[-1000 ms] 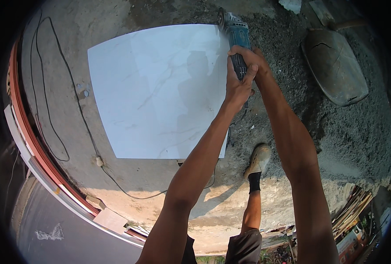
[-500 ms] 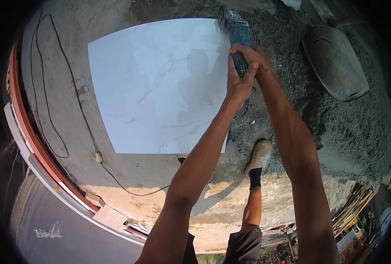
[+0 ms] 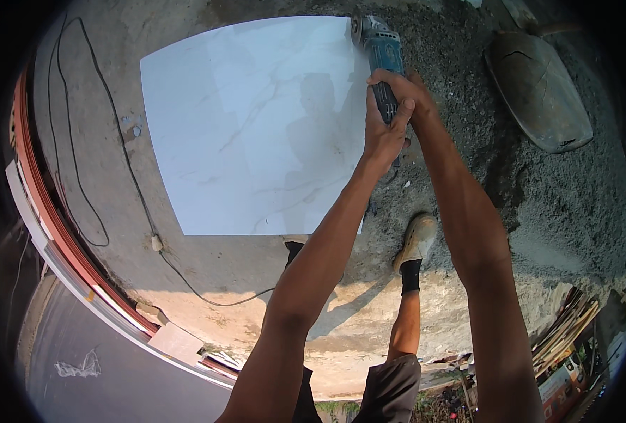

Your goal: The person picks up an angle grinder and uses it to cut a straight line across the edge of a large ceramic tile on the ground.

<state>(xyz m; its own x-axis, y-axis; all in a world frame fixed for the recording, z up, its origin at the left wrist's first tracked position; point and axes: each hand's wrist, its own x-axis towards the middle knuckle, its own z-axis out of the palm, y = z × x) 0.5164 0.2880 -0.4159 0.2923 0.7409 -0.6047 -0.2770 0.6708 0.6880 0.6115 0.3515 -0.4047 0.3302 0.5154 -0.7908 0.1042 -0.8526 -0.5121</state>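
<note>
Both my hands are closed around a blue-and-black angle grinder (image 3: pixel 386 56). My right hand (image 3: pixel 402 86) wraps the body just behind the blue housing. Closer to me, my left hand (image 3: pixel 385 137) grips the dark rear part, its thumb on top. The cutting disc (image 3: pixel 356 30) stands at the far right corner of a large white marbled tile (image 3: pixel 242 134), by its right edge. Whether the disc touches the tile is hard to tell. A shadow falls across the tile, which lies flat on the concrete.
A worn shovel blade (image 3: pixel 538 95) lies at the right on gritty grey ground. On the left a dark cable (image 3: pixel 124 151) loops over the concrete to a pale connector (image 3: pixel 157 243). My shoe (image 3: pixel 417 241) stands right of the tile. Wood strips (image 3: pixel 567 326) pile up at lower right.
The tile and ground sit slightly higher in the picture, while the grinder keeps nearly the same place. Against the tile, the disc is a little nearer me along the right edge. Both grips are unchanged.
</note>
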